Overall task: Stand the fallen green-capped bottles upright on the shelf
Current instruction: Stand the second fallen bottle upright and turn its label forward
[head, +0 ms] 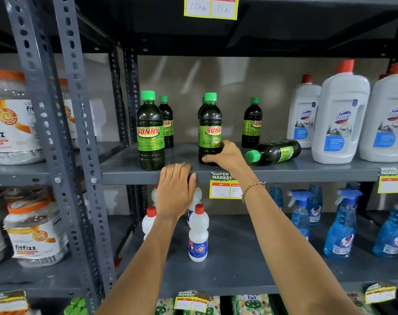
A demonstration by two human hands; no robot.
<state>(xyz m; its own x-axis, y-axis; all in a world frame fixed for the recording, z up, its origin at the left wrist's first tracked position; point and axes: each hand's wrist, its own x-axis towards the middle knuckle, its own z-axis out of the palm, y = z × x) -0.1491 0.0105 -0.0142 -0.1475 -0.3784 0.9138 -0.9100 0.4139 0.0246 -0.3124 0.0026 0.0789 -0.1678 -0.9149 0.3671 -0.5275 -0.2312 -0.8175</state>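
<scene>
Several dark green-capped Sunny bottles stand on the grey shelf (184, 172). One upright bottle (150, 133) is at the front left, with another (167, 121) behind it. My right hand (225, 155) grips the base of an upright bottle (210, 123) in the middle; a further bottle hides behind that one. Another bottle (252, 123) stands at the back right. One bottle (275, 152) lies on its side, cap toward me, just right of my right hand. My left hand (176, 189) rests flat on the shelf's front edge, holding nothing.
Large white Domex bottles (340, 114) with red caps stand to the right of the fallen bottle. Small white bottles (198, 235) and blue spray bottles (340, 226) fill the shelf below. Grey perforated uprights (64, 133) and Fitfizz jars (9, 119) are on the left.
</scene>
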